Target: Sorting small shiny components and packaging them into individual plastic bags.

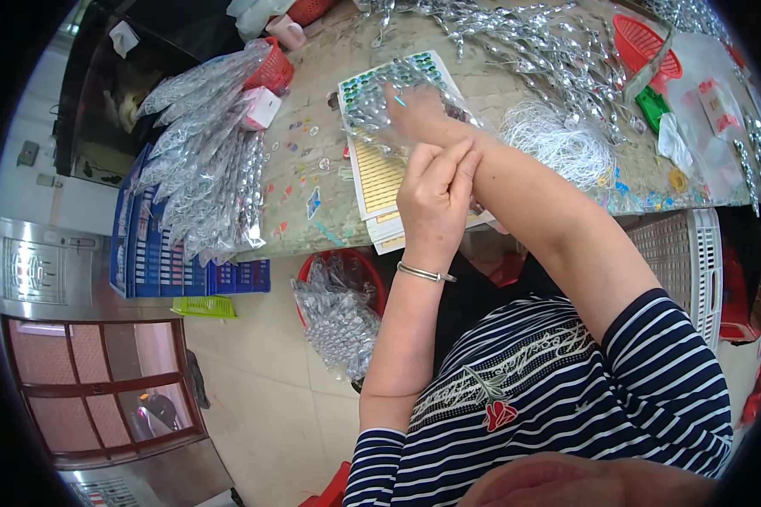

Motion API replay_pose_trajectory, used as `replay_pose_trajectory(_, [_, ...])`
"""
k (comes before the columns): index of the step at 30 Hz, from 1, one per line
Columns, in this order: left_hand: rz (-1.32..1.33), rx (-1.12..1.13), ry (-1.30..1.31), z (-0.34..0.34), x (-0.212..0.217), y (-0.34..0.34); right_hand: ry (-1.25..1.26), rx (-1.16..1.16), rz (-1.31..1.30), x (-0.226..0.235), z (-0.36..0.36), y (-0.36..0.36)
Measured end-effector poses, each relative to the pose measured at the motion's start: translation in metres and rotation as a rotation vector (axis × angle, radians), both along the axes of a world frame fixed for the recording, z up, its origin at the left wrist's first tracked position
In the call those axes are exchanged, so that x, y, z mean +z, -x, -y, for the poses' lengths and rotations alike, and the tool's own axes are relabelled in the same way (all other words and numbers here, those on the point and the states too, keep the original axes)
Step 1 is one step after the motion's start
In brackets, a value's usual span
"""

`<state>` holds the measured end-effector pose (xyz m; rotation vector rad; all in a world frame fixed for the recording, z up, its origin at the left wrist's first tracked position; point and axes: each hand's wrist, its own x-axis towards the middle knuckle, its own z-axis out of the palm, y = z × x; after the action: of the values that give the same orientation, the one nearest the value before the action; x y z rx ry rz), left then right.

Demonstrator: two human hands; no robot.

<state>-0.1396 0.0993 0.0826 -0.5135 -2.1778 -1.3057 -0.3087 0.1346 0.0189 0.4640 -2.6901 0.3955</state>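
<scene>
My right hand (414, 111) reaches forward over the table, with crinkled clear plastic (368, 106) around it. The plastic and glare blur its fingers, so I cannot tell how they are set. Close by my right forearm, my left hand (435, 190), with a silver bracelet at its wrist, is closed in a pinch. What it grips, if anything, is hidden. Beneath the plastic lies a sheet of green gem-like pieces (431, 61). A sheet with rows of yellow marks (375, 179) lies nearer me, with white sheets (387, 237) under its near edge.
Bagged silver strands (199, 144) heap at the left table edge beside a red basket (271, 68). Loose silver strands (524, 51) and a tangle of white string (558, 148) lie to the right. A blue crate (135, 253) and a red tub (379, 283) stand below.
</scene>
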Motion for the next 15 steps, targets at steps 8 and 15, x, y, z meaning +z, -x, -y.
replay_pose_trajectory(8, [-0.066,0.056,0.045,-0.003,-0.011,-0.002,-0.029,0.147,0.041,0.012,-0.029,-0.047])
replay_pose_trajectory(15, [-0.051,0.067,0.045,0.003,-0.011,-0.006,0.457,0.448,0.185,0.028,-0.101,-0.147])
